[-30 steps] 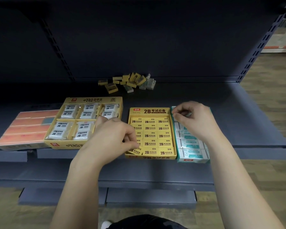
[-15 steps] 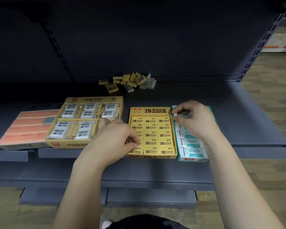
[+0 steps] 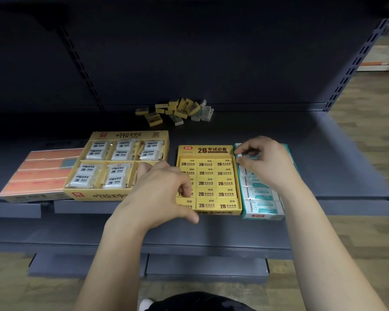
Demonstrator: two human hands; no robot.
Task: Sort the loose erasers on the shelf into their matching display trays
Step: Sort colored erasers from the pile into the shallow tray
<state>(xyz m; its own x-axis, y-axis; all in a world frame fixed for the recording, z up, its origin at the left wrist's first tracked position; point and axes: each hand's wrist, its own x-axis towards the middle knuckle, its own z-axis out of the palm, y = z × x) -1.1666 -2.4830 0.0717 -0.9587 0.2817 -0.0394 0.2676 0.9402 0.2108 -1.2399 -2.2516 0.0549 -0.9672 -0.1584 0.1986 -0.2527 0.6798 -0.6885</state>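
A pile of loose erasers [image 3: 175,111], yellow ones and white ones, lies at the back of the shelf. The small yellow 2B tray [image 3: 203,150] is packed with yellow erasers. My left hand [image 3: 160,194] covers its left column: curled fingertips touch a yellow eraser [image 3: 186,203] in the front left corner, and the thumb lies along the tray's front wall. To the right stands the teal tray [image 3: 263,217] of white erasers. At its far end my right hand [image 3: 265,162] pinches a white eraser [image 3: 248,155] between thumb and fingers.
A larger yellow tray [image 3: 126,135] of wrapped white erasers sits left of the 2B tray. An orange flat box [image 3: 43,169] lies further left. The dark shelf [image 3: 323,158] has a back wall close behind the pile and a front edge just below the trays.
The yellow eraser under my left hand has gone from tilted at the tray's front left corner to lying flat in it. My right hand has stayed at the teal tray's far end.
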